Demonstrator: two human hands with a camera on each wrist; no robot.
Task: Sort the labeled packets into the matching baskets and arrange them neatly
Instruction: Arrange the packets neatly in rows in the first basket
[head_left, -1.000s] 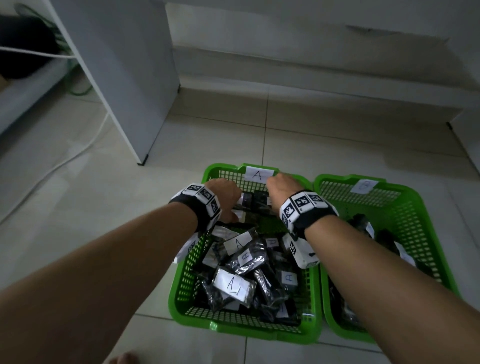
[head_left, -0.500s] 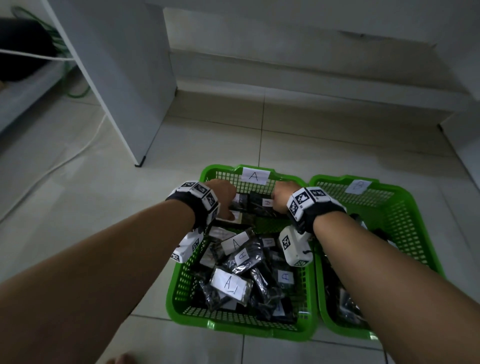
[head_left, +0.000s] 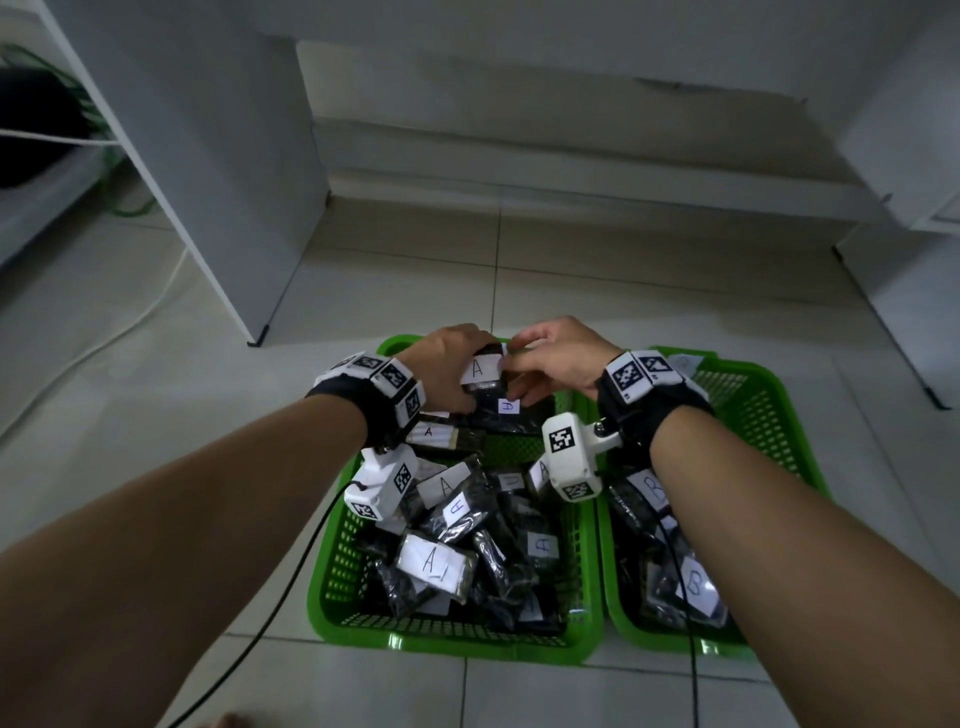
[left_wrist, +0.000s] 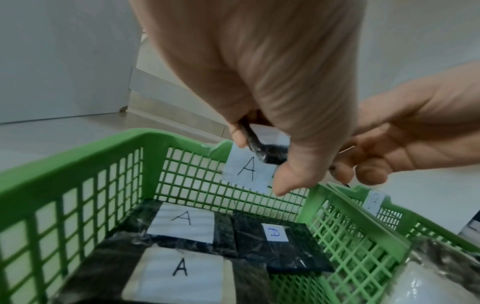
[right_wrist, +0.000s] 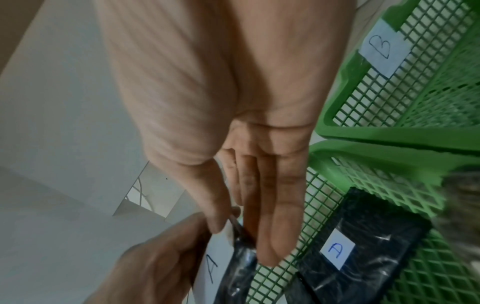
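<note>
Nearest the camera, both forearms reach forward over two green baskets standing side by side on the tiled floor (head_left: 649, 291). The left basket (head_left: 332, 566), tagged A on its far wall, holds a loose heap of dark packets (head_left: 457, 525) with white A labels toward its near end. At its far end a few packets already lie flat in rows, so the tidying looks partly done, with the heap still to be laid out. The right basket (head_left: 769, 415) carries a B tag and holds packets marked B. No packet shows in the wrong basket, though much is hidden under the arms.

Above the far end of the left basket, the left hand (head_left: 441, 364) has its grip curled round a dark packet with an A label (head_left: 480, 370), thumb below and fingers over the top edge. The right hand (head_left: 561, 358) meets the same packet: its thumb and nearly straight fingers pinch the packet's edge.

Beyond the baskets the pale floor runs to a low step and a white wall. A white cabinet panel (head_left: 208, 156) stands at far left, with a white cable (head_left: 104, 343) trailing beside it.
</note>
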